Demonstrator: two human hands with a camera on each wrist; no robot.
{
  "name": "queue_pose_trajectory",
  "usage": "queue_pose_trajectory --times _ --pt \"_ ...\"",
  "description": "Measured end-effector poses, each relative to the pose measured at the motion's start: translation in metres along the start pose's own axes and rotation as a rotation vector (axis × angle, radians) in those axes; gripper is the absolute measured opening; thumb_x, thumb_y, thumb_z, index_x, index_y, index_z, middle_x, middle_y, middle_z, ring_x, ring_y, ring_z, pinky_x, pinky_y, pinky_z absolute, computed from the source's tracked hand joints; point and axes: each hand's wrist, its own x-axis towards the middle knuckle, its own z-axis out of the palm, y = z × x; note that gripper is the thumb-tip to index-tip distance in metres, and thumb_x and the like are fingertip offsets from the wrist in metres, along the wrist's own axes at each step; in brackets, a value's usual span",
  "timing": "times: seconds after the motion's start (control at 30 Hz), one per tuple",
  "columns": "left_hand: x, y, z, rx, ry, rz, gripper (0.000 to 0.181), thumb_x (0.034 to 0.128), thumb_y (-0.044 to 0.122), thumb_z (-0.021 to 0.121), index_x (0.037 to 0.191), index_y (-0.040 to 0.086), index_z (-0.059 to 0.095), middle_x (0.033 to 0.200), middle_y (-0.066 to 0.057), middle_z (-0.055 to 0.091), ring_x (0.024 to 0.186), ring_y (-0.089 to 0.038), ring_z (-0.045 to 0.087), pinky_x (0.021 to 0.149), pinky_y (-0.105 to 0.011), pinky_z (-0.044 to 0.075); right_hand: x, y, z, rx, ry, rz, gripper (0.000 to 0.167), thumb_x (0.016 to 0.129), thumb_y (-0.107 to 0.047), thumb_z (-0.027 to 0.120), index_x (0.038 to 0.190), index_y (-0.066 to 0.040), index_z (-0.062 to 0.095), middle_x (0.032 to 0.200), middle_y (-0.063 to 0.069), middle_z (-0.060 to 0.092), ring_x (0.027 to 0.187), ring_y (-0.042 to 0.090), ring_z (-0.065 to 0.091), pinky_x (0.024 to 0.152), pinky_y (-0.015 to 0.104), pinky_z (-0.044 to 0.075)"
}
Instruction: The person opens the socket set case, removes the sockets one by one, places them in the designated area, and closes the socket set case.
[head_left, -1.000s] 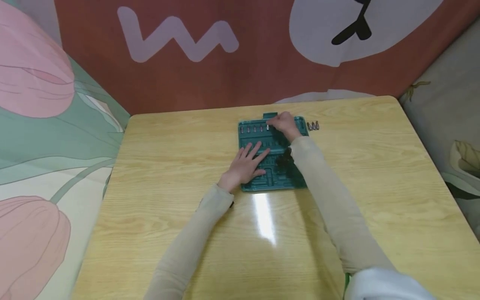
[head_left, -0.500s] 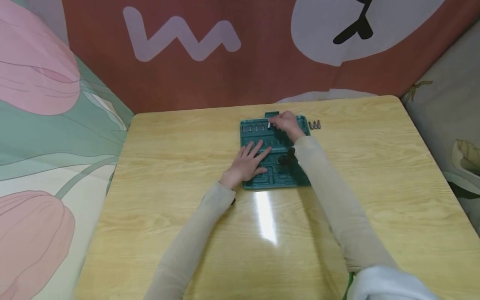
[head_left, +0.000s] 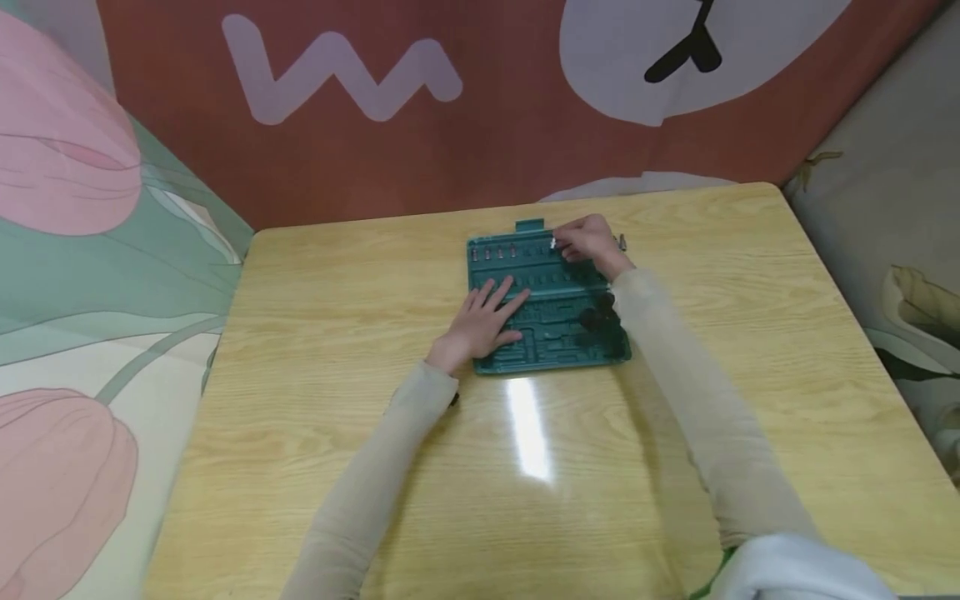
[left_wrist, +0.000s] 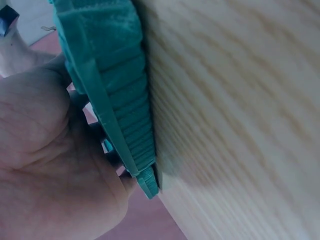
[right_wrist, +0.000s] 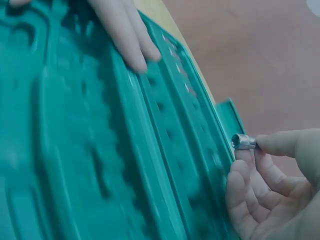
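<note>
My right hand (head_left: 595,242) pinches a small silver socket (right_wrist: 243,142) between thumb and fingers, just above the back part of an open green tool case (head_left: 555,358). In the right wrist view the socket's hollow end faces the case. My left hand (head_left: 480,323) lies with spread, straight fingers over the left side of the case, and its palm shows close up in the left wrist view. Several small sockets (head_left: 500,252) stand in the case's back row, left of the right hand. At the right, another small metal piece (head_left: 622,242) shows beside the right hand.
The case lies near the back of a wood-grain table (head_left: 337,333), its latch tab (head_left: 529,224) towards the wall. A red patterned cloth (head_left: 337,167) hangs behind the table. Moulded slots line the case's inside.
My right hand has come away from the back row and moved right, with the socket lifted in its fingers. It now hides most of the loose metal pieces. The left hand stays on the case.
</note>
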Motion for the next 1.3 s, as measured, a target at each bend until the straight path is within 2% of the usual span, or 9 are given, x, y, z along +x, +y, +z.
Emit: queue_pose_trajectory --times 0.23,0.47,0.6,0.67,0.83,0.97,1.1,1.23,1.3 --pt "0.000 0.001 -0.001 -0.015 -0.004 0.012 0.070 0.1015 0.048 0.039 0.157 0.026 0.003 0.161 -0.008 -0.008 0.146 -0.032 -0.006 0.116 -0.049 0.001 -0.007 0.012 -0.042 0.034 0.116 -0.023 0.039 0.096 -0.016 0.060 0.119 0.015 0.060 0.075 0.002 0.062 0.056 0.008 0.059 0.057 0.021 0.053" --pt "-0.003 -0.001 -0.002 -0.028 -0.004 0.020 0.069 0.1018 0.047 0.039 0.157 0.025 0.003 0.161 -0.008 -0.008 0.146 -0.033 -0.006 0.115 -0.049 0.001 -0.009 0.023 -0.067 -0.011 0.155 -0.002 0.041 0.096 -0.020 0.060 0.123 0.011 0.060 0.079 0.000 0.064 0.065 0.008 0.062 0.069 0.029 0.056" --pt "-0.002 0.000 -0.003 -0.026 -0.002 0.023 0.069 0.1020 0.046 0.039 0.157 0.024 0.003 0.161 -0.009 -0.008 0.146 -0.033 -0.005 0.116 -0.049 0.001 -0.008 0.034 -0.085 -0.041 0.212 0.014 0.041 0.095 -0.019 0.059 0.123 0.011 0.060 0.080 -0.004 0.064 0.067 0.005 0.063 0.069 0.027 0.055" --pt "-0.001 0.001 -0.003 -0.030 -0.002 0.021 0.069 0.1020 0.046 0.039 0.157 0.024 0.004 0.161 -0.008 -0.007 0.146 -0.033 -0.005 0.116 -0.049 0.001 -0.008 0.041 -0.092 -0.046 0.235 0.016 0.036 0.094 -0.016 0.060 0.117 0.011 0.064 0.077 -0.004 0.065 0.066 0.007 0.063 0.066 0.026 0.054" --pt "-0.001 -0.002 0.002 -0.036 0.000 0.017 0.070 0.1016 0.047 0.040 0.157 0.025 0.003 0.161 -0.008 -0.008 0.146 -0.033 -0.006 0.115 -0.049 0.000 -0.008 0.051 -0.097 -0.054 0.257 0.033 0.021 0.090 -0.013 0.063 0.093 0.004 0.074 0.065 -0.005 0.066 0.061 0.009 0.062 0.059 0.024 0.052" --pt "-0.002 0.000 0.001 -0.041 -0.006 0.013 0.070 0.1015 0.046 0.040 0.157 0.024 0.004 0.161 -0.009 -0.008 0.146 -0.033 -0.006 0.115 -0.049 0.000 -0.003 0.053 -0.094 -0.085 0.275 0.029 0.018 0.087 -0.013 0.065 0.086 0.002 0.076 0.064 -0.005 0.066 0.059 0.008 0.059 0.056 0.022 0.049" --pt "-0.002 0.000 -0.001 -0.042 0.006 0.011 0.070 0.1013 0.046 0.041 0.157 0.025 0.005 0.161 -0.009 -0.007 0.146 -0.033 -0.004 0.115 -0.049 0.001 -0.001 0.052 -0.090 -0.133 0.287 0.035 0.022 0.088 -0.017 0.066 0.095 0.002 0.076 0.078 -0.002 0.070 0.065 0.008 0.059 0.058 0.022 0.048" --pt "-0.001 -0.001 0.000 -0.031 0.011 0.012 0.069 0.1015 0.046 0.040 0.157 0.025 0.004 0.161 -0.008 -0.007 0.146 -0.033 -0.004 0.116 -0.049 0.002 -0.003 0.051 -0.088 -0.166 0.295 0.045 0.030 0.090 -0.020 0.065 0.106 0.004 0.072 0.103 0.010 0.072 0.071 0.008 0.060 0.063 0.023 0.048" --pt "-0.001 -0.001 0.001 -0.031 0.008 0.013 0.069 0.1014 0.047 0.040 0.157 0.025 0.004 0.161 -0.008 -0.007 0.146 -0.033 -0.005 0.116 -0.049 0.001 -0.003 0.051 -0.087 -0.174 0.301 0.050 0.030 0.090 -0.020 0.064 0.105 0.004 0.073 0.112 0.017 0.068 0.070 0.009 0.060 0.066 0.024 0.048"
